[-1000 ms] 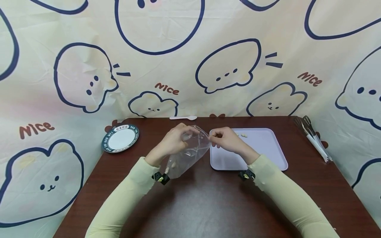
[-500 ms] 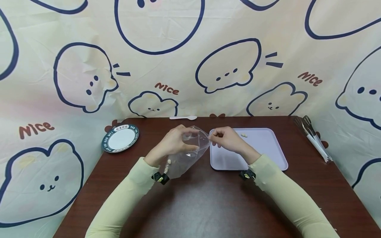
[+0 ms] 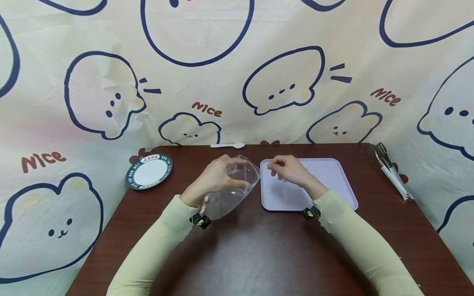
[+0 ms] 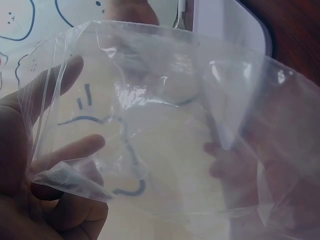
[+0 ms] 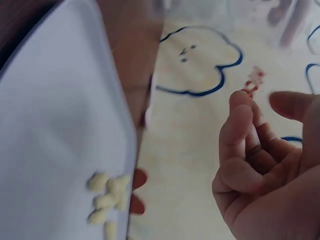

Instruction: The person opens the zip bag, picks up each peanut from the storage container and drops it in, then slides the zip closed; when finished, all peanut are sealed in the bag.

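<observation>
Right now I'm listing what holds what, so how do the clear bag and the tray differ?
The clear bag is see-through; the tray is opaque pale lilac.
The bag is thin and crinkled; the tray is a firm rectangle with rounded corners.
The bag slants in the left hand; the tray lies flat on the table.
Shared: pale pieces lie on the tray, and similar ones show at the bag's lower end.

A green-rimmed plate (image 3: 149, 172), white spoon (image 3: 228, 145) and white-handled utensils (image 3: 394, 179) lie near edges of the brown table (image 3: 240, 259).

We see a staged booth. Cream cartoon-printed cloth sheeting (image 3: 229, 88) hangs far, left and right of a dark-brown rectangular wood-grain table (image 3: 240, 255).
</observation>
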Action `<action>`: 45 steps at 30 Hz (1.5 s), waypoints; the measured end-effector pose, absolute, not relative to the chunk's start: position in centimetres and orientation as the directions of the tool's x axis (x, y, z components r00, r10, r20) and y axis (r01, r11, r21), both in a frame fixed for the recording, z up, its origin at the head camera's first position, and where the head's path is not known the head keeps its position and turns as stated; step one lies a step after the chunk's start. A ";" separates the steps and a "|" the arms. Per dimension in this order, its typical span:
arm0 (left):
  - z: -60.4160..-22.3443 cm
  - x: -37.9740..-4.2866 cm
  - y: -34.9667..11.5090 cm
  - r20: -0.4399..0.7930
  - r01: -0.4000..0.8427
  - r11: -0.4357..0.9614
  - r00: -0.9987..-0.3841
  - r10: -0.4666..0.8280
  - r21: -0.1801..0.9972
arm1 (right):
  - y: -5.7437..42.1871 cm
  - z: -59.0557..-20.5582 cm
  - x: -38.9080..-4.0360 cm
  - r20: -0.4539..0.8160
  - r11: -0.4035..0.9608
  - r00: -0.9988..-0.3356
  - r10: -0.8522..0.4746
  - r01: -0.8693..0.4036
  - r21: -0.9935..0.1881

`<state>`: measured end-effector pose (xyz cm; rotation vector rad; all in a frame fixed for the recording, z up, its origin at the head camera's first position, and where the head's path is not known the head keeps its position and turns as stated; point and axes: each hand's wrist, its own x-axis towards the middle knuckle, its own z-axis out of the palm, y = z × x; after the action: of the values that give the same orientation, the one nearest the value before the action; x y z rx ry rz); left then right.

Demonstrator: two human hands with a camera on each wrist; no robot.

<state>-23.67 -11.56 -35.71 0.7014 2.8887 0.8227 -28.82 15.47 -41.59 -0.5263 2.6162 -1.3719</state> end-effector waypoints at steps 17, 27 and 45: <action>-35.9 -23.8 -11.6 0.071 0.426 0.748 -0.887 0.457 0.509 | 18.1 -45.3 -31.0 -0.049 0.835 -0.969 -0.242 -0.182 -0.520; -36.1 -23.7 -11.6 0.061 0.414 0.748 -0.891 0.451 0.518 | 18.4 -46.2 -31.4 -0.123 0.897 -0.976 -0.181 -0.113 -0.426; -36.4 -23.7 -11.6 0.088 0.410 0.756 -0.899 0.428 0.511 | 18.4 -46.8 -31.4 -0.127 0.909 -0.978 -0.168 -0.104 -0.404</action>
<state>-23.75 -11.62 -36.43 0.6956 2.9117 0.8346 -31.38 18.39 -46.83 -0.2083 2.9133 -0.6036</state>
